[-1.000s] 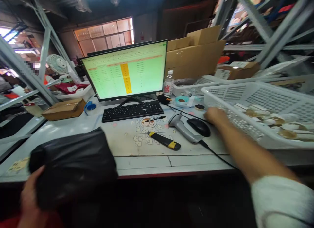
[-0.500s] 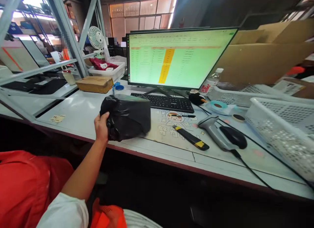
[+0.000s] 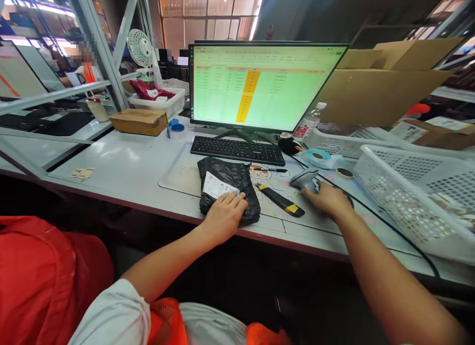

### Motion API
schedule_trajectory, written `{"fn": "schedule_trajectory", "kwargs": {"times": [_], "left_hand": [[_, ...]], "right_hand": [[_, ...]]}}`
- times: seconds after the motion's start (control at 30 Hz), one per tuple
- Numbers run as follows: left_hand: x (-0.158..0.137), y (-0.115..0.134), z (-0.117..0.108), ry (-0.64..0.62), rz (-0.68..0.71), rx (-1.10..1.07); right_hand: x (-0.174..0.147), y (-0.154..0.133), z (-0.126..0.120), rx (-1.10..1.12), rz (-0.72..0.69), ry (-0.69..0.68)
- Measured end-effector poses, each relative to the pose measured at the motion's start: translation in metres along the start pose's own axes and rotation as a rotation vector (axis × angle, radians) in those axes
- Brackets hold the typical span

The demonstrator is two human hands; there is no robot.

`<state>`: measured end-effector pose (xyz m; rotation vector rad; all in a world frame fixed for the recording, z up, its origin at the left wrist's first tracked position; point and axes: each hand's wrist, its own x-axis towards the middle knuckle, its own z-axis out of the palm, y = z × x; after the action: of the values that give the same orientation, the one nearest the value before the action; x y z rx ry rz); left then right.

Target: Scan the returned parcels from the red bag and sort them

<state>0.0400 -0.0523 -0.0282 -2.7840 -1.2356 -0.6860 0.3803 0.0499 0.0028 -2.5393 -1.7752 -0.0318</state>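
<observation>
A black plastic parcel (image 3: 230,174) lies on the desk mat with its white shipping label (image 3: 216,185) facing up. My left hand (image 3: 227,212) rests flat on the parcel's near side, fingers stretched over the label's lower edge. Farther right, my right hand (image 3: 328,199) is wrapped round the grey barcode scanner (image 3: 305,178), whose head points left. Between the two hands lies a black and yellow box cutter (image 3: 281,200). Just behind it is a black pen (image 3: 272,170).
Behind the parcel stand a keyboard (image 3: 237,150) and a lit monitor (image 3: 260,87). White baskets (image 3: 404,179) fill the right side, near a tape roll (image 3: 319,157). A cardboard box (image 3: 139,121) sits at the left back. A person (image 3: 87,68) is beyond the metal frame.
The parcel has gone from being held up in my left hand to lying on the mat, label upward, farther right. My right hand has come into view and taken hold of the scanner.
</observation>
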Motion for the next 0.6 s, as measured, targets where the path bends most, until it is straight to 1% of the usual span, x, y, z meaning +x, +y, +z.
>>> {"fn": "schedule_trajectory", "kwargs": {"times": [0.1, 0.17, 0.27, 0.3, 0.33, 0.4, 0.47, 0.5, 0.57, 0.6], "left_hand": [[-0.007, 0.014, -0.008, 0.017, 0.033, -0.007], [-0.015, 0.026, -0.011, 0.005, 0.112, -0.046], [-0.031, 0.041, -0.009, -0.072, 0.321, -0.203], [-0.037, 0.043, -0.006, -0.110, 0.372, -0.268], [-0.043, 0.044, -0.003, -0.149, 0.393, -0.332], [-0.055, 0.044, 0.006, -0.215, 0.354, -0.442], [-0.065, 0.041, 0.015, -0.265, 0.268, -0.529], [-0.069, 0.040, 0.020, -0.284, 0.230, -0.563], [-0.077, 0.040, 0.028, -0.318, 0.171, -0.604], [-0.081, 0.040, 0.030, -0.334, 0.152, -0.616]], "right_hand": [[0.015, -0.023, 0.007, 0.009, 0.049, -0.081], [0.016, -0.029, 0.004, 0.019, 0.080, -0.098], [0.013, -0.031, -0.016, 0.044, 0.090, -0.094], [0.010, -0.031, -0.027, 0.062, 0.079, -0.093], [0.005, -0.030, -0.040, 0.086, 0.063, -0.093], [-0.008, -0.029, -0.069, 0.165, 0.009, -0.106], [-0.026, -0.029, -0.099, 0.289, -0.100, -0.167], [-0.035, -0.029, -0.112, 0.360, -0.167, -0.252], [-0.050, -0.030, -0.132, 0.475, -0.297, -0.495], [-0.055, -0.032, -0.138, 0.524, -0.345, -0.556]]}}
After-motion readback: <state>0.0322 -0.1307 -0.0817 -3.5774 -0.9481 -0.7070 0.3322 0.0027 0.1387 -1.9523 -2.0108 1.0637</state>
